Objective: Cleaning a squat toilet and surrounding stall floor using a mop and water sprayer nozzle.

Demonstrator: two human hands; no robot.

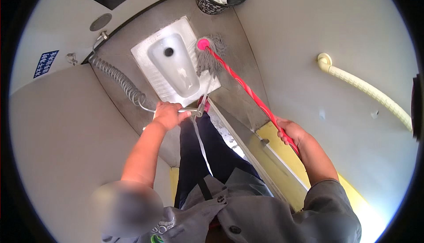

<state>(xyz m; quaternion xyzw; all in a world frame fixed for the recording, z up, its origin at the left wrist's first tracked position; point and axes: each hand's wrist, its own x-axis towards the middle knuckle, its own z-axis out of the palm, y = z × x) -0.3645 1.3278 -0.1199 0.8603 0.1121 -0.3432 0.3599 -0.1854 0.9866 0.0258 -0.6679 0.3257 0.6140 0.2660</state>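
Observation:
My left hand (169, 114) is closed around the handle of a metal spray gun (198, 111), below the squat toilet. Water streams from its nozzle towards the mop. A coiled metal-coloured hose (116, 77) runs from the gun up to a wall fitting. My right hand (290, 132) grips the lower part of a red mop handle (246, 85). The grey string mop head (208, 61), with a pink disc, rests beside and partly over the right edge of the white squat toilet (174, 62).
A patterned black bin (213, 8) holding white paper stands at the top. A cream grab rail (364, 84) is on the right wall. A raised threshold strip (241, 147) and a yellow floor (281, 167) lie at lower right. A blue sign (46, 64) bears writing on the left wall.

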